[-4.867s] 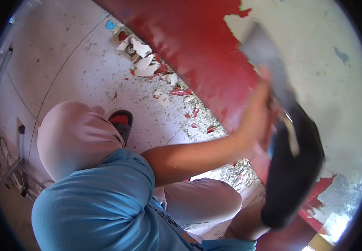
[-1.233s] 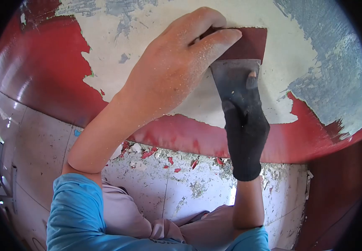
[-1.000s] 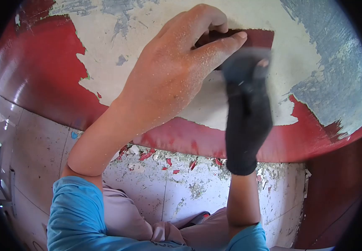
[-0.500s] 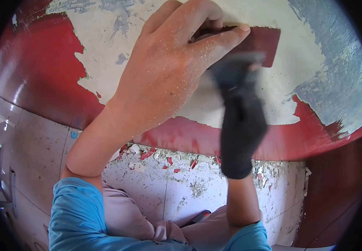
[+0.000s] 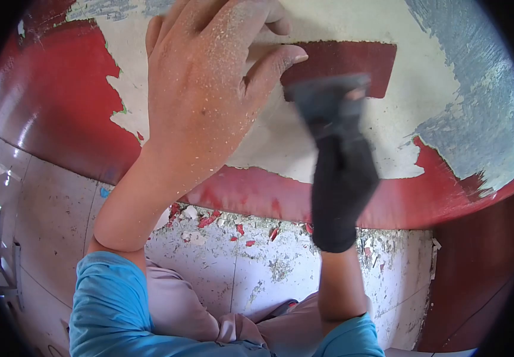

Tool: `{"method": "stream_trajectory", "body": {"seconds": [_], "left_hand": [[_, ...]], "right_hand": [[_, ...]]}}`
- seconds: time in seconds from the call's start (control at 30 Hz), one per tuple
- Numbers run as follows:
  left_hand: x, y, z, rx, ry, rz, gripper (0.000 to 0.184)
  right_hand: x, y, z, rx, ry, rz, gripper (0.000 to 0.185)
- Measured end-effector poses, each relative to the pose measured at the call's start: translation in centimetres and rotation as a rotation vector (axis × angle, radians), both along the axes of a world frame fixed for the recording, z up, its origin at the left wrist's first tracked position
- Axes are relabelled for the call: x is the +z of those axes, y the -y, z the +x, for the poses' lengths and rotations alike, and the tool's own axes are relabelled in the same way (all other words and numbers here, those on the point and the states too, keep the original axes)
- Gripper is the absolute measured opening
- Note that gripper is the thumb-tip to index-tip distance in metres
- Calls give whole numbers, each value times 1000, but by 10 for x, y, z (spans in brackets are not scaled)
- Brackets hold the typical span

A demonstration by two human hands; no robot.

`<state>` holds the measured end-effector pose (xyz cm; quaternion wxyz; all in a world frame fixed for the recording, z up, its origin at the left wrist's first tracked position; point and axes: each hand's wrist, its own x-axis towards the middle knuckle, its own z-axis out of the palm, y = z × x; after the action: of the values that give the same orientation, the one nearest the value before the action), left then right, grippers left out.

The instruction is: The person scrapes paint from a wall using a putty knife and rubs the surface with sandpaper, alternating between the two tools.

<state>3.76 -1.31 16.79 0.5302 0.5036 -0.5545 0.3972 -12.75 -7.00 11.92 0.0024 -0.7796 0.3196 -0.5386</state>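
- Your left hand point(image 5: 194, 89) is bare and dusty, thumb and forefinger spread with nothing visible between them; the thumb tip sits at or just above the near corner of the dark red sheet point(image 5: 352, 59). Whether they touch, you can't tell from here.
- Your right hand point(image 5: 343, 160), in a black glove, has its grip closed around a scraper point(image 5: 316, 88), whose blurred blade overlaps the lower edge of the sheet. Exact contact is unclear.
- The sheet lies beyond the right grip and to the right of the left thumb, on the pale patch point(image 5: 399, 119). With the left grip loose, it could slide or buckle if the blade catches its edge.
- The left thumb is close to the blade's left end; a sideways slip of the scraper could nick it, since that hand has no glove.
- A bare fingertip point(image 5: 355, 94) shows near the blade's right end, so a jolt could scrape it.
- Nearer you than either grip, loose chips point(image 5: 209, 220) litter the floor point(image 5: 54, 220); a shifting foot could skid on them.
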Motion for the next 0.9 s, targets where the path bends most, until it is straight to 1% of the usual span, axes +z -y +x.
{"method": "stream_trajectory", "body": {"seconds": [0.03,0.07,0.1,0.17,0.2,0.23,0.3,0.33,0.37,0.43,0.47,0.5,0.57,0.6,0.63,0.7,0.73,0.77,0.83,0.87,0.9], "left_hand": [[-1,1,-1,1,-3,1,23],[-1,1,-4,-17,-60,-3,23],[0,1,-6,-37,-113,-8,24],[0,1,-2,-14,-81,-5,24],[-2,1,0,11,-50,1,24],[-2,1,0,13,-40,0,24],[-3,2,-1,-28,-70,7,25],[-4,1,-3,-31,-81,18,25],[-2,1,-3,-31,-80,19,25],[0,1,-3,-27,-70,10,26],[-1,1,-4,-6,-75,14,26],[-2,2,-4,14,-79,17,26],[-3,4,-3,-10,-91,8,26],[-4,3,-4,-37,-106,8,26],[-3,3,-4,-40,-103,9,26],[-2,0,-4,18,-87,36,26],[-2,1,-4,18,-78,32,26],[-4,2,-3,9,-80,27,26],[-6,2,-4,0,-94,34,26],[-5,1,-5,-6,-101,35,26],[-1,1,-5,-9,-95,15,26]], "right_hand": [[8,4,0,42,72,28,39],[14,4,5,72,153,78,46],[8,0,6,68,147,86,46],[-12,-6,9,-3,-58,-50,47],[-16,-7,6,40,-49,8,47],[-7,-6,5,42,-39,6,47],[20,2,4,8,127,42,48],[19,8,8,77,190,-7,47],[10,8,5,72,188,-6,47],[-10,-2,1,-10,-50,-103,43],[-10,-10,1,20,15,63,34],[0,-8,1,20,24,58,34],[22,5,0,14,177,15,25],[21,9,4,37,211,0,21],[12,5,-3,-38,-26,-63,44],[-12,-4,1,-40,-59,-48,25],[-13,-7,-1,13,-16,59,28],[-8,-1,-3,13,-7,55,28],[18,15,-7,62,133,-16,30],[23,7,-1,49,147,18,31],[12,2,-5,-73,-28,-17,33]]}}
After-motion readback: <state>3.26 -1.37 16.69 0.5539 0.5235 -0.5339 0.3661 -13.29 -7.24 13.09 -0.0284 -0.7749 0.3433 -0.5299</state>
